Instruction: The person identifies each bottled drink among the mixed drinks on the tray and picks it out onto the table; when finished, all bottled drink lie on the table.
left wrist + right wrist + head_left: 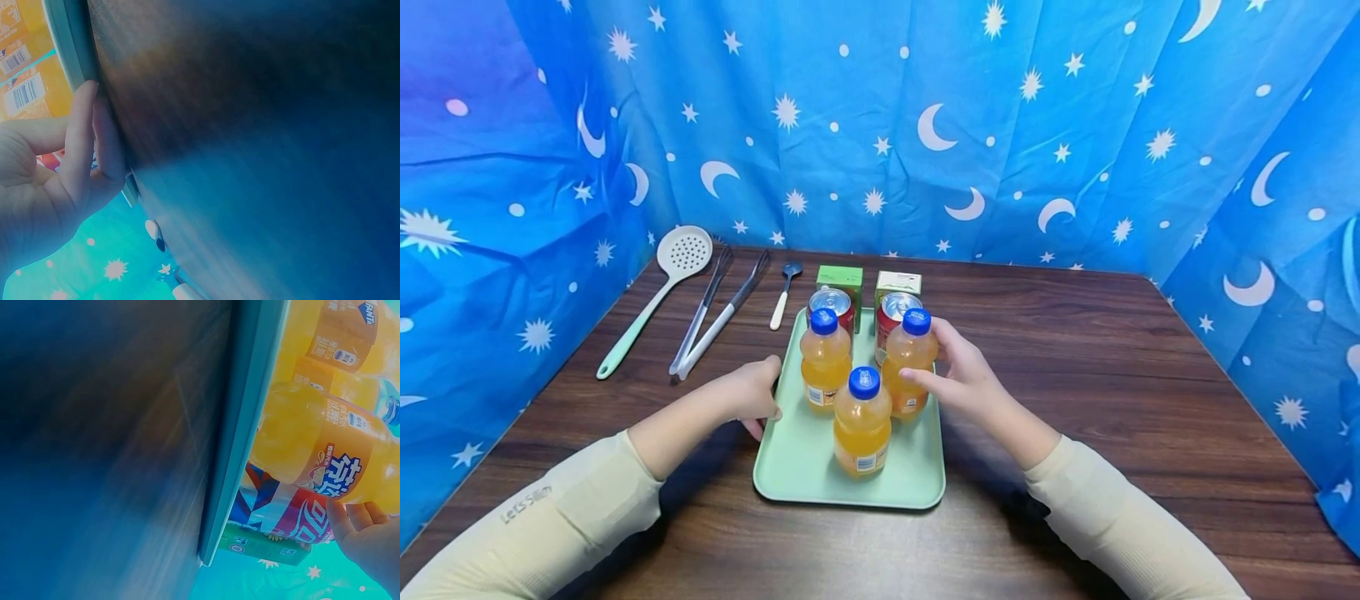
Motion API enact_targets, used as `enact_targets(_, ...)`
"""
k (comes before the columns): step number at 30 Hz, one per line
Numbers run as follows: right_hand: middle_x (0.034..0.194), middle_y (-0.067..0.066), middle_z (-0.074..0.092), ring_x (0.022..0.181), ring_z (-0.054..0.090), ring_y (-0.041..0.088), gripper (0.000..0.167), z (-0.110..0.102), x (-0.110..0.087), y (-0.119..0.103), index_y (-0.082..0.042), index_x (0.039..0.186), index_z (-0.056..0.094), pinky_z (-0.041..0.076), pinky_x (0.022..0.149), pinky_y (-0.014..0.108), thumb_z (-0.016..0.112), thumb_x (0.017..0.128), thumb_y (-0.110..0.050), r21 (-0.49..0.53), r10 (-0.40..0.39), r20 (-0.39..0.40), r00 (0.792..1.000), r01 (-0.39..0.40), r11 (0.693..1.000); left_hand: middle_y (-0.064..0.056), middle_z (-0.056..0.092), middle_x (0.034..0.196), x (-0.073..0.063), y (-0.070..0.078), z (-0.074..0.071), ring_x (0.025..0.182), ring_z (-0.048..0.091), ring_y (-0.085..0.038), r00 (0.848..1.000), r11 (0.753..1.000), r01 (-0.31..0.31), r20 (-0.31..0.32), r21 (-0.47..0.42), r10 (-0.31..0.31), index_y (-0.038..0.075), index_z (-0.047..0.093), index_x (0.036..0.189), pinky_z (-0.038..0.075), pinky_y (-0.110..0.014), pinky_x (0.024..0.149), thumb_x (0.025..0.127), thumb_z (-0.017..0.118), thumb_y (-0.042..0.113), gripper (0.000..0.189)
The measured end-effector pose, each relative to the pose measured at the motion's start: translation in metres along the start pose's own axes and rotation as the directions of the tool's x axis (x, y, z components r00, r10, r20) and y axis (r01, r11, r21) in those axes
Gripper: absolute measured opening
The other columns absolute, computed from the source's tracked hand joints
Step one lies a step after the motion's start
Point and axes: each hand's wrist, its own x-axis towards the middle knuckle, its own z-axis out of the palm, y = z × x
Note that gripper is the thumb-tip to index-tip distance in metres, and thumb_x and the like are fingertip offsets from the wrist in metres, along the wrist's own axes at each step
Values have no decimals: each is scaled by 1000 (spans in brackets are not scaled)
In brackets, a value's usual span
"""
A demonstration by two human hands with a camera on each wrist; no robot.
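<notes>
A pale green tray (797,475) stands on the wooden table with three orange soda bottles with blue caps on it. My left hand (752,393) grips the tray's left rim, thumb on the inner side and fingers outside. Around the right-hand soda bottle (915,346), my right hand (966,371) has its thumb in front and its fingers behind. That bottle stands upright beside the left soda bottle (824,360), with the front soda bottle (863,425) nearer me. Behind them are two red soda cans, left can (832,300) and right can (901,305), partly hidden.
A green box (841,275) and a white-topped box (898,280) stand at the tray's far end. Left of the tray lie a small spoon (782,298), metal tongs (718,321) and a slotted skimmer (662,292). A blue patterned curtain (850,125) hangs behind the table.
</notes>
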Motion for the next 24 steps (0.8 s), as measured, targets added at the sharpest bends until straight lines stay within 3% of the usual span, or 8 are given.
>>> enact_targets(11, 124, 4, 55, 111, 54, 16, 60, -2, -1, -2, -8, 135, 40, 52, 91, 34, 71, 83, -12, 14, 24, 1, 1000, -24, 1000, -18, 51, 88, -2, 0, 1, 59, 62, -26, 1000, 1000, -4, 2, 6, 4, -3, 38, 105, 58, -33, 48, 78, 64, -14, 40)
enact_targets(24, 123, 4, 55, 110, 54, 17, 59, -5, 3, -4, -7, 134, 40, 52, 90, 34, 71, 84, -13, 2, -26, -20, 999, 26, 1000, -18, 52, 88, -4, 2, 0, 59, 62, -25, 1000, 1000, -11, 2, 5, 11, -3, 38, 105, 58, -33, 48, 78, 64, -14, 39)
